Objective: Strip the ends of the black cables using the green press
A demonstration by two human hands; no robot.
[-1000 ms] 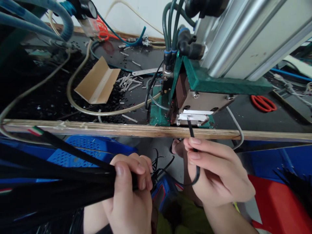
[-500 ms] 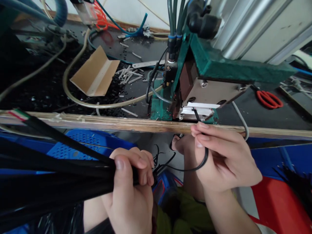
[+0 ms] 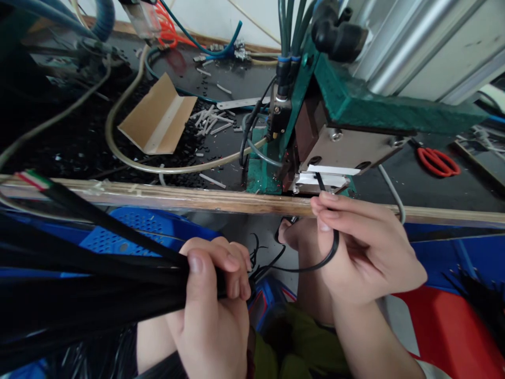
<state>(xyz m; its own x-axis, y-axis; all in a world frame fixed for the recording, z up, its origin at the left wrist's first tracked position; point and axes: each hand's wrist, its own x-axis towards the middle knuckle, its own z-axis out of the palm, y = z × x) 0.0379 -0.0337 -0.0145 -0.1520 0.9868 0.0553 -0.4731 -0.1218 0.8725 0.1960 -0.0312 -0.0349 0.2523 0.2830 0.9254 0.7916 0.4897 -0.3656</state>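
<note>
My left hand [image 3: 215, 295] is closed around a thick bundle of black cables [image 3: 98, 295] that spreads off to the left. One cable in it has a stripped end showing red, white and green wires [image 3: 35, 180]. Between the thumb and fingertips of my right hand [image 3: 363, 242] is a single black cable [image 3: 333, 252], which loops back down toward the bundle. Its tip reaches up to the white-edged jaws [image 3: 331, 171] of a green pneumatic press [image 3: 339, 95]. How far the tip goes in between the jaws is hard to make out.
A wooden bench edge [image 3: 177, 196] runs across, just beyond my hands. On the bench lie a folded cardboard piece [image 3: 158, 118], scattered grey sheath pieces [image 3: 211, 120], a curving air hose [image 3: 158, 167] and red-handled scissors [image 3: 437, 161]. A blue perforated basket [image 3: 122, 231] is below left.
The view has shifted slightly, moving the bench and press a little to the right in the picture. Both hands keep their grips, and the right-hand cable tip stays at the jaws.
</note>
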